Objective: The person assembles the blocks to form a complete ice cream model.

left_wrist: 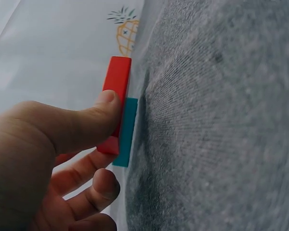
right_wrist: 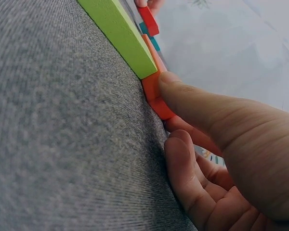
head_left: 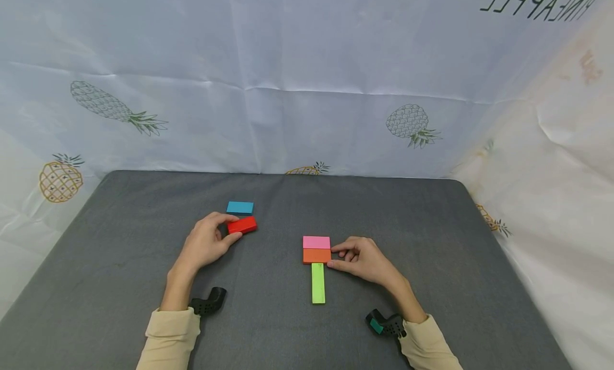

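Note:
Between thumb and forefinger, my left hand (head_left: 206, 239) pinches a red block (head_left: 242, 225), held tilted just in front of a blue block (head_left: 240, 208). In the left wrist view, the red block (left_wrist: 116, 96) overlaps the blue block (left_wrist: 128, 132). My right hand (head_left: 366, 260) has its thumb and forefinger at the right end of an orange block (head_left: 316, 256). The right wrist view shows the thumb against the side of the orange block (right_wrist: 156, 96). Behind the orange block lies a pink block (head_left: 316, 242); a green block (head_left: 318, 284) runs lengthwise from its front.
A grey cloth-covered table (head_left: 268, 327) lies under everything. A white curtain printed with pineapples (head_left: 307, 50) hangs behind its far edge and along the sides. Each wrist wears a black camera mount (head_left: 208, 302).

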The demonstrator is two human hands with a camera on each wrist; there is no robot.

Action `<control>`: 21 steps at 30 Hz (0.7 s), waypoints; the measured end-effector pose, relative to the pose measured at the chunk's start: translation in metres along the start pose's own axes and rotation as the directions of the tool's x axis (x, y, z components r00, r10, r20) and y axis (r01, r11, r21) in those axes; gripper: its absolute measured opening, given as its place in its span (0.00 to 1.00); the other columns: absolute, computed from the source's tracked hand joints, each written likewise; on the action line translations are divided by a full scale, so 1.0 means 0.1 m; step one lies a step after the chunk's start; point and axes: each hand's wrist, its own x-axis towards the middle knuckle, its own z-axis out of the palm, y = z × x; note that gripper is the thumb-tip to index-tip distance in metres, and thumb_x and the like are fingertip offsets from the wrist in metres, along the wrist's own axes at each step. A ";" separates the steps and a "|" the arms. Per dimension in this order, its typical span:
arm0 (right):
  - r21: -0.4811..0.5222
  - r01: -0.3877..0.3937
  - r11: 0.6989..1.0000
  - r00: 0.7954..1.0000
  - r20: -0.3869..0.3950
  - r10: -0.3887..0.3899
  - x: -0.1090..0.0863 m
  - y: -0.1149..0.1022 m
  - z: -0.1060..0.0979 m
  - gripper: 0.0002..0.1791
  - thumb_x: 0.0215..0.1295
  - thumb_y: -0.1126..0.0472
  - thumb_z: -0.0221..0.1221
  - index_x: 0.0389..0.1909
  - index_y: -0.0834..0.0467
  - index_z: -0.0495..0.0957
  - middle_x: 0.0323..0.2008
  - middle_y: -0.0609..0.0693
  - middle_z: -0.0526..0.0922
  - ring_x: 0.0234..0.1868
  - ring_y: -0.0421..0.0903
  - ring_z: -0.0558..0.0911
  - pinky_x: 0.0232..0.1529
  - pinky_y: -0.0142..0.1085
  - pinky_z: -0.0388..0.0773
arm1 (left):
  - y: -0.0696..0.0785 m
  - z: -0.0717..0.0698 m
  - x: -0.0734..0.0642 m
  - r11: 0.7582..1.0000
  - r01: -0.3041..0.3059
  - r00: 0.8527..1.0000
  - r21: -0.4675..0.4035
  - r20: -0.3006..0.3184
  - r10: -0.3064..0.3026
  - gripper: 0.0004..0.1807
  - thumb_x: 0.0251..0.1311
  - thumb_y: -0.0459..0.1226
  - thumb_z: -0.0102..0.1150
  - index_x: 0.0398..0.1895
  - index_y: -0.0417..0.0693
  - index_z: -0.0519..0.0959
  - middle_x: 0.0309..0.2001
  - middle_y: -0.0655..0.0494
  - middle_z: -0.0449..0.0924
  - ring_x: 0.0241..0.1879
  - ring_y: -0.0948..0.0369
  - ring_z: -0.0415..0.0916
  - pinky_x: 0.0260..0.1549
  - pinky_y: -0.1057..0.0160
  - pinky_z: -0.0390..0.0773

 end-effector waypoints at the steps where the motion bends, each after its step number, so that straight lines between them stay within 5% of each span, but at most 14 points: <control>1: 0.000 -0.001 1.000 1.000 0.001 0.001 0.00 0.00 0.00 0.17 0.59 0.57 0.74 0.45 0.63 0.88 0.32 0.51 0.82 0.27 0.31 0.75 0.29 0.27 0.77 | 0.00 0.00 0.00 1.000 0.002 1.000 -0.002 -0.001 -0.002 0.18 0.62 0.37 0.70 0.54 0.41 0.84 0.49 0.41 0.81 0.22 0.64 0.67 0.21 0.66 0.67; 21: -0.005 0.003 1.000 1.000 0.005 -0.003 -0.01 0.00 0.00 0.17 0.60 0.56 0.73 0.45 0.62 0.88 0.32 0.51 0.82 0.27 0.31 0.75 0.29 0.27 0.77 | 0.01 0.04 0.01 1.000 0.013 1.000 0.002 0.026 -0.013 0.18 0.62 0.37 0.70 0.55 0.42 0.84 0.51 0.42 0.81 0.22 0.63 0.67 0.21 0.66 0.67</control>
